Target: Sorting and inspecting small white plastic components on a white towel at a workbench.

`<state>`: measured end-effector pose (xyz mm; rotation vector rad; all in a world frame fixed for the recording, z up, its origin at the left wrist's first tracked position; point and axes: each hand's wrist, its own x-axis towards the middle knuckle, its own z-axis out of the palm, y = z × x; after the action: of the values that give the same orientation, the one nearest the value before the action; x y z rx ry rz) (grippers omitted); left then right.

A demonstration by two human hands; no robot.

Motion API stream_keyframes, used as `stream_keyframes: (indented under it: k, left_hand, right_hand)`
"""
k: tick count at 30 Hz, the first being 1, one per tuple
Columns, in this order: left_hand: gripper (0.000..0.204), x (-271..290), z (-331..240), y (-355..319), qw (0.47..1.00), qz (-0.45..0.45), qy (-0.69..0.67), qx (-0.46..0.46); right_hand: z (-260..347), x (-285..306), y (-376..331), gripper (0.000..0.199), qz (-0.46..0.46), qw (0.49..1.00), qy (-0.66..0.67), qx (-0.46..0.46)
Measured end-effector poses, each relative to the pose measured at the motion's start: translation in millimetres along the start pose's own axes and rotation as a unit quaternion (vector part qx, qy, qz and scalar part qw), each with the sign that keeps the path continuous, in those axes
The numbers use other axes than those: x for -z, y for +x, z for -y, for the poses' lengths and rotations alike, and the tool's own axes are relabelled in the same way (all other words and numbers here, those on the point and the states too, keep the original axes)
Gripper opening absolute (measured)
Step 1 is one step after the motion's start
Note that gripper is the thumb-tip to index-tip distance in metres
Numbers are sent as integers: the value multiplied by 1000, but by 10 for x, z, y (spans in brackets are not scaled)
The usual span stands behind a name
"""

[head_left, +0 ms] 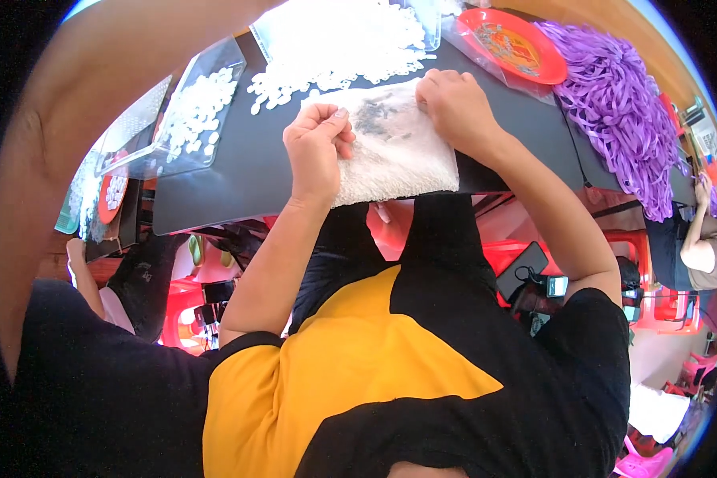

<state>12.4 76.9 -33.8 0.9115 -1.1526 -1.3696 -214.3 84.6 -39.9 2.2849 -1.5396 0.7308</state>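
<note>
A white towel [394, 163] with dark grey smudges lies over the near edge of the black table in front of me. Above the left part of the towel is my left hand [319, 147], its thumb and fingers pinched together. Whatever it may hold is too small to make out. At the towel's far right corner rests my right hand [460, 107], fingers curled and closed, with the tips partly hidden. Just beyond the towel, many small white round pieces [327, 76] are heaped, overexposed in bright light.
Another person's arm [127, 68] arches across the upper left. A clear bin [231, 64] with white pieces stands left on the black table [239, 187]. A red plate [550, 68] of small metal-looking bits and a heap of purple ribbons [621, 119] lie right. Another person [701, 239] works far right.
</note>
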Motion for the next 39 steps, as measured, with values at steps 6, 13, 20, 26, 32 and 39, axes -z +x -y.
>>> stream_keyframes:
  k: [6,13,20,26,32,39]
  left_hand:
    - [10,-3,-7,-5,1000,-3,3,-6]
    - [10,-5,3,-12,1000,7,14,0]
    - [9,-1,-25,-5,999,17,28,7]
    - [9,-158,-218,11,998,57,26,-3]
    - [11,-285,-278,219,996,83,0,18]
    - [12,-304,-405,436,995,100,5,19]
  right_hand:
    - [-21,71,28,2,39,998,45,3]
    - [11,18,15,2,38,998,46,-32]
    - [-35,177,52,9,1,998,55,-20]
    - [192,419,194,8,60,933,342,-96]
    - [150,326,404,8,35,864,486,-128]
    - [173,384,663,7,14,871,482,-96]
